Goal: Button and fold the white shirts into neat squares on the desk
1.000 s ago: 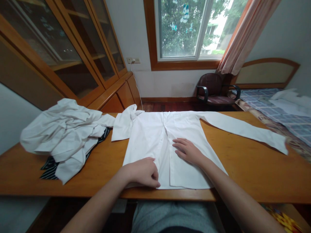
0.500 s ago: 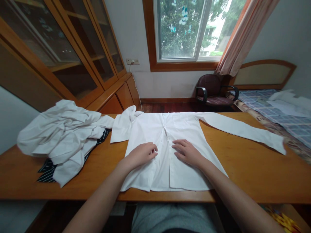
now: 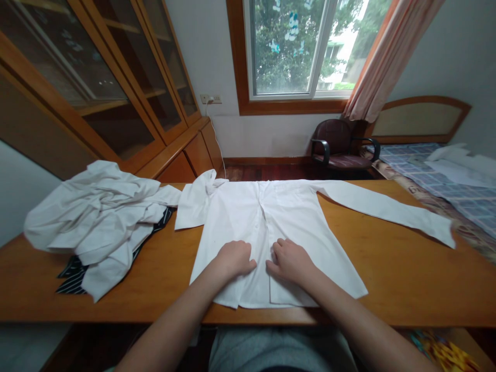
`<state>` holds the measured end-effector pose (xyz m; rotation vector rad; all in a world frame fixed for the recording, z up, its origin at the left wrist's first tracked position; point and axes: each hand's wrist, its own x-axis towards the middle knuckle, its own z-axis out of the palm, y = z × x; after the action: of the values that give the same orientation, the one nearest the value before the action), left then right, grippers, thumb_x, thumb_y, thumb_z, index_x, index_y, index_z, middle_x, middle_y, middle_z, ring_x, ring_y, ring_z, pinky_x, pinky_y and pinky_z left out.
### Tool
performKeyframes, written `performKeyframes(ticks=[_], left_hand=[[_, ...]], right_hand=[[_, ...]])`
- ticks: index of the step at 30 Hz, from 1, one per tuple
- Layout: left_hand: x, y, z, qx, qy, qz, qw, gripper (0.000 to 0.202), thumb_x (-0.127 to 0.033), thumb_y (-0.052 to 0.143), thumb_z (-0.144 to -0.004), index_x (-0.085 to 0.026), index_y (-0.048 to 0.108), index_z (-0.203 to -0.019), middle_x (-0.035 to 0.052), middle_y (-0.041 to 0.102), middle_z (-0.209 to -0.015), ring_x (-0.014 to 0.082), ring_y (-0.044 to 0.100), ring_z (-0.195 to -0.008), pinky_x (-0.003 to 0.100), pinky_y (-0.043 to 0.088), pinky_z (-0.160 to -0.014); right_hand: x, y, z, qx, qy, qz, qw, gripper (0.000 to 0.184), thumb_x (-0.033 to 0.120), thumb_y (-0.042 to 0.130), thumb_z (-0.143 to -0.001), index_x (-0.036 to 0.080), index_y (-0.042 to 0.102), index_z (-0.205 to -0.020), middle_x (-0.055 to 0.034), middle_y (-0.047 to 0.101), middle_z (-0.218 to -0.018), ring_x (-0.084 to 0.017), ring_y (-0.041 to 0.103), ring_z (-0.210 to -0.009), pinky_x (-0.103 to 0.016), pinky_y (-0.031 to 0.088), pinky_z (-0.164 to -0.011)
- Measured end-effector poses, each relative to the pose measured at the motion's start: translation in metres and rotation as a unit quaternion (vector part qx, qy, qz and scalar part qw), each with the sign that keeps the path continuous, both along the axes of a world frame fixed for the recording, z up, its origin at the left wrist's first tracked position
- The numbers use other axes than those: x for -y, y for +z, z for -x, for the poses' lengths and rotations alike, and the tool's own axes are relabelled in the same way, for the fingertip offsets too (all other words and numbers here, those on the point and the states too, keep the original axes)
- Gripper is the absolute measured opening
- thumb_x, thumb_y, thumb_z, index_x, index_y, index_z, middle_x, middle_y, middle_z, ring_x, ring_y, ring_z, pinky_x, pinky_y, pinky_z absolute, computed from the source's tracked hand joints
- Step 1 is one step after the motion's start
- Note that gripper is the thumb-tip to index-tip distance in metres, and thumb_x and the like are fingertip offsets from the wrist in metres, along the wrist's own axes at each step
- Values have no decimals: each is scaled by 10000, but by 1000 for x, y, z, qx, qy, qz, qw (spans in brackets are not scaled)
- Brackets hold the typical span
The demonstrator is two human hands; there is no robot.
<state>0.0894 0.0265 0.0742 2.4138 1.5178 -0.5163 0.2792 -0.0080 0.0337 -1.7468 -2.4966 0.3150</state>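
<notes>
A white button-up shirt (image 3: 228,217) lies front up on the table, its hem near the table's front edge. My left hand (image 3: 235,257) rests on the lower front, left of the button line, fingers bent down and thumb held apart. On the other side of the front opening, my right hand (image 3: 292,261) lies on the cloth, fingers slightly curled and thumb stretched toward the left hand. No cloth is visibly pinched in either hand, though the fingertips are partly hidden. One sleeve stretches to the right; the other is bunched on the left.
A crumpled heap of white clothing (image 3: 104,206) sits at the left of the wooden table (image 3: 406,274), with dark striped cloth (image 3: 73,281) under it. Behind are a glass-door cabinet (image 3: 155,93), an armchair (image 3: 337,142) and a bed (image 3: 437,175).
Both hands have slid down the shirt front toward the hem, and their fingers are more curled. The shirt and the clothing heap look much the same.
</notes>
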Motion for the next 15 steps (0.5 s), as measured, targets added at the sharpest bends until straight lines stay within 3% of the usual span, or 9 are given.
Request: performKeyframes(ticks=[7, 15], left_hand=[[0, 7, 0, -12, -28, -3, 1000, 319, -323, 537, -828, -116, 752, -941, 219, 749, -996, 366, 727, -928, 423, 550, -757], [-4, 11, 17, 37, -40, 1, 999, 221, -296, 522, -809, -187, 710, -848, 136, 755, -926, 316, 719, -870, 368, 509, -695]], right_hand=[[4, 3, 11, 29, -6, 1, 1000, 263, 333, 539, -870, 144, 706, -946, -147, 694, -937, -280, 663, -848, -342, 465, -678], [2, -1, 3, -9, 15, -1, 1000, 189, 299, 571, -852, 171, 708, -828, -104, 695, -862, -224, 659, -770, -300, 421, -639]])
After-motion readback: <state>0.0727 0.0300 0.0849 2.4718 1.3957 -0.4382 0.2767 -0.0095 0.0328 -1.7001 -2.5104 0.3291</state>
